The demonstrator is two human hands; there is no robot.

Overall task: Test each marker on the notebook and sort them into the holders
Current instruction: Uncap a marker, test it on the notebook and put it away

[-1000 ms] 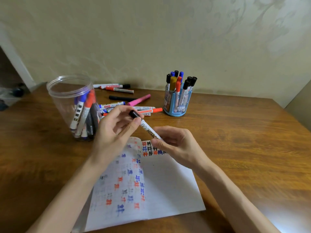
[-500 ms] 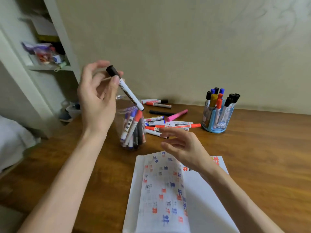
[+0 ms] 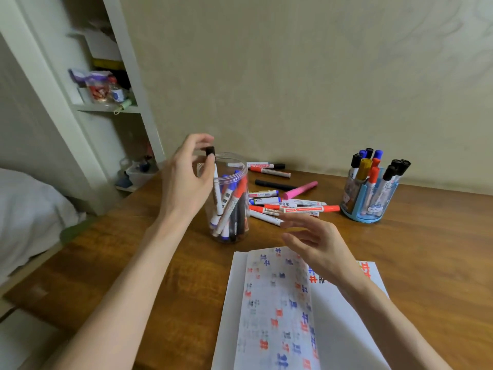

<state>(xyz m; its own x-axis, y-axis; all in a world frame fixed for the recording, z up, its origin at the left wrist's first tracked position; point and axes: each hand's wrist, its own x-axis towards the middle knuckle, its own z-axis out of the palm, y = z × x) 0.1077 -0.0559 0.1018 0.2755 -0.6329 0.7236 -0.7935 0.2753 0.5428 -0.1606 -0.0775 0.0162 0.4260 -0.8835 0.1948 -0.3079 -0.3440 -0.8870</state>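
Note:
My left hand (image 3: 186, 180) pinches the black-capped end of a white marker (image 3: 217, 193). The marker stands nearly upright with its lower part inside the clear plastic jar (image 3: 241, 166), among several other markers. My right hand (image 3: 317, 243) hovers open above the top edge of the notebook (image 3: 277, 311), fingers pointing left toward the loose markers (image 3: 301, 209) lying on the table behind it. The notebook page carries many red, blue and black test marks. A blue holder (image 3: 370, 209) with several upright markers stands at the right.
The wooden table (image 3: 426, 249) ends at its left edge near a bed (image 3: 26, 214). A white shelf unit (image 3: 106, 108) with small items stands at the back left. A pink marker (image 3: 301, 189) and a black one (image 3: 272, 185) lie behind the pile.
My left hand carried the black-capped marker away from the notebook and lowered it into the clear jar. My right hand let go of it and now hovers open. The view swung left.

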